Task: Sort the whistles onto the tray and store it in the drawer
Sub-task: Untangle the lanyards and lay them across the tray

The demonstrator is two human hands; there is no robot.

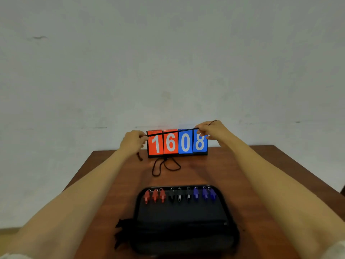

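Note:
A black tray (183, 217) sits on the near part of the wooden table. Along its far edge lie three red whistles (155, 196), three black whistles (179, 196) and three blue whistles (204, 193) in a row. My left hand (133, 142) and my right hand (209, 130) are raised at the far end of the table. Between them they pinch a black cord (171, 132) pulled taut across the front of the scoreboard. A short end of the cord hangs below my left hand, another sticks out above my right.
A flip scoreboard (177, 143) reading 1608 stands at the table's far edge against the wall. Another black cord (164, 167) lies looped on the table (252, 184) in front of it. A bundle of black cords (122, 232) lies at the tray's near left corner.

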